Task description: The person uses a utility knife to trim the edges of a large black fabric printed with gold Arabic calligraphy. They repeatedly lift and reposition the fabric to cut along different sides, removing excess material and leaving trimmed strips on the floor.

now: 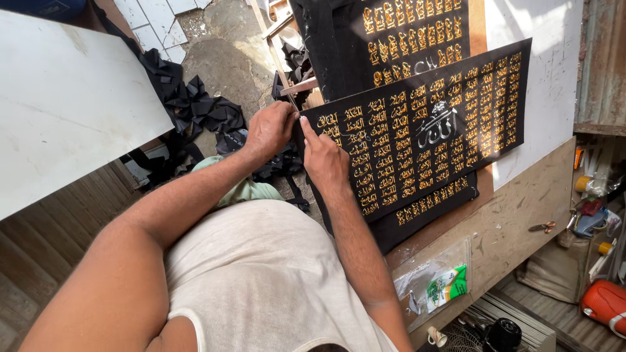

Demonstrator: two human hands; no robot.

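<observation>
Both hands, left (pixel 268 130) and right (pixel 324 161), pinch the black panel's (pixel 424 130) edge, fingertips hidden.

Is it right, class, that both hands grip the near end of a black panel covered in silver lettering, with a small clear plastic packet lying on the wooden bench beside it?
Not quite: the head view shows the black panel covered mostly in gold lettering, not silver. The rest stands: the left hand and right hand are at its near end, and a clear plastic packet lies on the wooden bench.

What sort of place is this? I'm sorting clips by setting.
Probably a small craft workshop: both hands work the edge of a black panel with gold lettering on a wooden bench, black fabric scraps litter the floor, and tools sit nearby.
</observation>
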